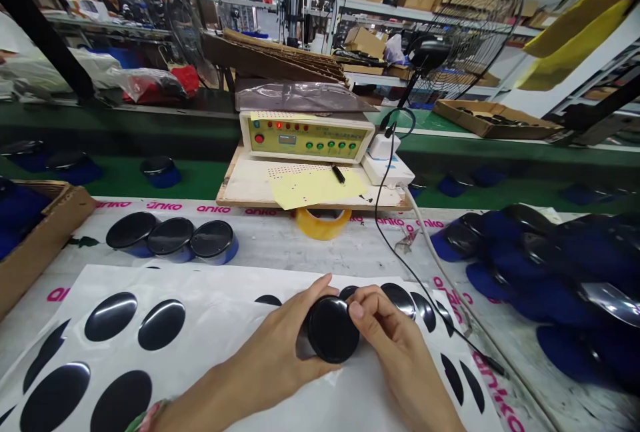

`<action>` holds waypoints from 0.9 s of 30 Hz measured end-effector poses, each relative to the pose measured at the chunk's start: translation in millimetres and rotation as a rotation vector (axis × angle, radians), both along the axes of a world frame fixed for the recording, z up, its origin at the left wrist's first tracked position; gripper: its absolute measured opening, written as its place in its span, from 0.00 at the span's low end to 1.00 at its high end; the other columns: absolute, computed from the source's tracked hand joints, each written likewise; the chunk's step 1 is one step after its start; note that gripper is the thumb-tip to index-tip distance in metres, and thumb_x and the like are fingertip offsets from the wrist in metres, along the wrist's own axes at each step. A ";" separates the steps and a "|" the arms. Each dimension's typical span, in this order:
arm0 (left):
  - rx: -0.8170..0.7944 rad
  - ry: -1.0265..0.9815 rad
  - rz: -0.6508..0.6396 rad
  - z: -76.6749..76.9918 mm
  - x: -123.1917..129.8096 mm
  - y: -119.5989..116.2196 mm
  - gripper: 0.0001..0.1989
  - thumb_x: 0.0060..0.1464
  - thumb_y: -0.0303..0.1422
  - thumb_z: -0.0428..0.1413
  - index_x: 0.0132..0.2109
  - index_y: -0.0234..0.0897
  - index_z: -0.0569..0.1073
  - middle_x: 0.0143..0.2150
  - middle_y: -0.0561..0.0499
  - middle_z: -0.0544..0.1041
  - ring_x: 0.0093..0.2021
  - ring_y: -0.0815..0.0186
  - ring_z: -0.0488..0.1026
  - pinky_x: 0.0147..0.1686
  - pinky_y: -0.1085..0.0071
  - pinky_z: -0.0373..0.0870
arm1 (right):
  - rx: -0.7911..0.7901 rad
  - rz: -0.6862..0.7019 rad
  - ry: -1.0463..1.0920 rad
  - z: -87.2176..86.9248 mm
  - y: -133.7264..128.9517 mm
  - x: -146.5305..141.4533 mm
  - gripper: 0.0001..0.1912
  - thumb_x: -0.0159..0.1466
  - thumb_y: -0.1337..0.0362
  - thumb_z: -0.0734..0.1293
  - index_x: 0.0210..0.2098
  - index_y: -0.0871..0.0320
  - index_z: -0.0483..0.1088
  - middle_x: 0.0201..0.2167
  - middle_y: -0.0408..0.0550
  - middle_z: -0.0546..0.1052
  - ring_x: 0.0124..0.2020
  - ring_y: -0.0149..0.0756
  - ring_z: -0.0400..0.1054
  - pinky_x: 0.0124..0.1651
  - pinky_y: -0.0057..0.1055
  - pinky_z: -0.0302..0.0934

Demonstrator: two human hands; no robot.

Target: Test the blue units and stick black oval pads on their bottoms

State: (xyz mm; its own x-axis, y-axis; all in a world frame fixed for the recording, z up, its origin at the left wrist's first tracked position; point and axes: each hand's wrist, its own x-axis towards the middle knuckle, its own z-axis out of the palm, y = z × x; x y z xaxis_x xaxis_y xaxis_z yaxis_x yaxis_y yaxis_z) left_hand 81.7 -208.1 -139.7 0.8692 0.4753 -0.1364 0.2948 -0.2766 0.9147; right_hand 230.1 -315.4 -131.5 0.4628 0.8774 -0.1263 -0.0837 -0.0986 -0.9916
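Note:
My left hand (265, 345) and my right hand (385, 332) together grip a glossy round black disc (333, 330) from either side, above a white backing sheet (220, 292). The sheet carries several shiny black oval pieces (111, 317), and more of them lie partly hidden under my hands and the held disc. Beyond the sheet stand several black-topped round blue pieces (171, 237) in a row. A loose heap of similar blue pieces with black tops (540, 279) lies to the right.
A yellow-green control box (306, 137) with buttons sits on a board at the back, beside a yellow tape roll (323, 224) and yellow paper (315, 185). A cardboard tray (45, 245) holds blue items at left. A black cable (400, 245) crosses the bench.

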 end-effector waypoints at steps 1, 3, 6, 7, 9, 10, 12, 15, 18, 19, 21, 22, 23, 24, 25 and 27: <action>0.004 -0.002 -0.002 0.0 -0.1 -0.2 0.44 0.47 0.31 0.62 0.63 0.62 0.45 0.61 0.61 0.64 0.57 0.64 0.64 0.58 0.64 0.60 | -0.002 0.003 -0.015 0.3 0.5 -0.3 0.17 0.63 0.54 0.65 0.23 0.56 0.60 0.32 0.42 0.63 0.36 0.33 0.58 0.40 0.27 0.53; 0.014 -0.007 -0.005 0.1 -0.1 -0.3 0.44 0.47 0.31 0.62 0.63 0.62 0.45 0.61 0.61 0.63 0.57 0.65 0.64 0.58 0.64 0.61 | -0.003 -0.001 -0.051 0.2 0.9 -1.0 0.17 0.63 0.54 0.64 0.23 0.56 0.60 0.31 0.42 0.62 0.36 0.33 0.59 0.39 0.27 0.53; 0.028 -0.006 -0.004 -0.3 0.2 0.0 0.43 0.48 0.32 0.62 0.63 0.61 0.45 0.61 0.60 0.63 0.57 0.64 0.64 0.58 0.63 0.61 | 0.004 -0.032 -0.121 -0.9 0.3 -2.7 0.16 0.63 0.55 0.64 0.23 0.56 0.60 0.31 0.42 0.63 0.36 0.33 0.60 0.39 0.28 0.54; 0.030 0.000 -0.001 -0.6 0.3 0.1 0.43 0.48 0.33 0.62 0.63 0.60 0.45 0.61 0.59 0.63 0.57 0.64 0.64 0.58 0.63 0.61 | 0.008 -0.044 -0.149 -1.3 0.0 -3.5 0.16 0.63 0.56 0.64 0.23 0.56 0.60 0.31 0.42 0.63 0.36 0.33 0.60 0.39 0.28 0.54; 0.026 0.018 0.005 -1.3 0.3 0.1 0.42 0.49 0.33 0.62 0.63 0.60 0.46 0.61 0.59 0.63 0.58 0.63 0.64 0.58 0.62 0.61 | 0.012 -0.067 -0.217 -2.4 -0.6 -5.1 0.15 0.64 0.57 0.64 0.24 0.56 0.60 0.31 0.42 0.63 0.35 0.33 0.61 0.39 0.28 0.55; 0.023 0.027 0.008 -1.6 0.3 0.1 0.42 0.49 0.34 0.62 0.63 0.60 0.46 0.62 0.59 0.62 0.59 0.63 0.63 0.58 0.62 0.61 | 0.015 -0.077 -0.255 -2.9 -0.9 -5.8 0.15 0.64 0.57 0.64 0.24 0.56 0.60 0.31 0.42 0.63 0.35 0.33 0.61 0.38 0.28 0.55; 0.023 0.038 0.008 -1.9 0.2 -0.3 0.41 0.49 0.34 0.61 0.63 0.61 0.46 0.63 0.59 0.61 0.60 0.63 0.62 0.59 0.61 0.60 | 0.016 -0.098 -0.329 -3.8 -1.5 -7.0 0.14 0.65 0.58 0.64 0.25 0.55 0.60 0.31 0.42 0.63 0.35 0.32 0.61 0.38 0.28 0.55; 0.035 0.040 0.001 -1.4 0.1 -1.4 0.42 0.49 0.34 0.61 0.62 0.63 0.45 0.63 0.61 0.60 0.61 0.64 0.60 0.60 0.60 0.59 | 0.004 -0.112 -0.416 -3.9 -3.1 -7.8 0.13 0.65 0.60 0.63 0.25 0.55 0.60 0.31 0.42 0.64 0.35 0.32 0.62 0.37 0.28 0.56; 0.044 0.053 -0.007 0.2 -0.1 -2.2 0.42 0.50 0.35 0.61 0.61 0.66 0.44 0.63 0.64 0.60 0.61 0.66 0.60 0.60 0.61 0.59 | -0.013 -0.120 -0.481 -2.9 -4.6 -8.7 0.13 0.65 0.60 0.63 0.26 0.55 0.60 0.31 0.42 0.64 0.34 0.32 0.62 0.36 0.28 0.57; 0.049 0.060 -0.008 0.6 -0.3 -2.1 0.41 0.50 0.35 0.61 0.61 0.67 0.44 0.63 0.65 0.60 0.61 0.66 0.60 0.60 0.61 0.60 | -0.015 -0.123 -0.502 -2.4 -4.7 -9.3 0.13 0.65 0.60 0.62 0.26 0.55 0.60 0.31 0.42 0.64 0.34 0.32 0.62 0.35 0.27 0.57; 0.073 0.065 -0.010 0.6 -0.7 -0.9 0.41 0.51 0.36 0.61 0.61 0.68 0.43 0.63 0.65 0.61 0.61 0.66 0.61 0.60 0.61 0.61 | -0.028 -0.127 -0.544 -1.4 -4.1 -10.7 0.13 0.65 0.59 0.62 0.25 0.55 0.60 0.30 0.42 0.65 0.33 0.32 0.63 0.34 0.27 0.58; 0.097 0.055 -0.012 0.0 -0.9 0.1 0.41 0.51 0.36 0.61 0.61 0.68 0.43 0.62 0.65 0.61 0.60 0.66 0.62 0.59 0.61 0.62 | -0.049 -0.126 -0.565 -0.9 -3.2 -11.0 0.14 0.65 0.58 0.61 0.25 0.55 0.59 0.30 0.42 0.65 0.32 0.32 0.63 0.33 0.27 0.58; 0.131 0.039 -0.016 -1.1 -0.9 1.0 0.41 0.51 0.36 0.61 0.61 0.67 0.43 0.62 0.64 0.62 0.60 0.66 0.62 0.59 0.62 0.63 | -0.080 -0.114 -0.590 -0.3 -2.1 -10.5 0.14 0.65 0.57 0.61 0.25 0.55 0.59 0.29 0.42 0.65 0.31 0.32 0.64 0.31 0.27 0.59; 0.176 0.015 -0.021 -2.6 -0.9 1.7 0.41 0.51 0.36 0.61 0.61 0.66 0.43 0.62 0.63 0.62 0.59 0.66 0.63 0.59 0.63 0.63 | -0.123 -0.099 -0.619 0.5 -1.0 -9.0 0.15 0.65 0.55 0.60 0.25 0.55 0.59 0.27 0.42 0.65 0.29 0.32 0.63 0.29 0.26 0.58; 0.234 -0.015 -0.033 -4.3 -0.8 1.7 0.41 0.51 0.36 0.61 0.62 0.63 0.43 0.62 0.61 0.63 0.59 0.66 0.63 0.59 0.63 0.63 | -0.175 -0.081 -0.658 1.7 -0.1 -6.0 0.16 0.65 0.53 0.60 0.24 0.54 0.59 0.25 0.41 0.65 0.26 0.32 0.63 0.26 0.26 0.57; 0.388 -0.084 -0.079 -7.1 -0.9 -1.2 0.40 0.52 0.34 0.60 0.63 0.56 0.44 0.62 0.54 0.62 0.60 0.64 0.62 0.59 0.64 0.62 | -0.279 -0.053 -0.765 5.5 -0.6 4.7 0.20 0.63 0.49 0.61 0.22 0.54 0.57 0.19 0.39 0.64 0.20 0.30 0.60 0.21 0.27 0.54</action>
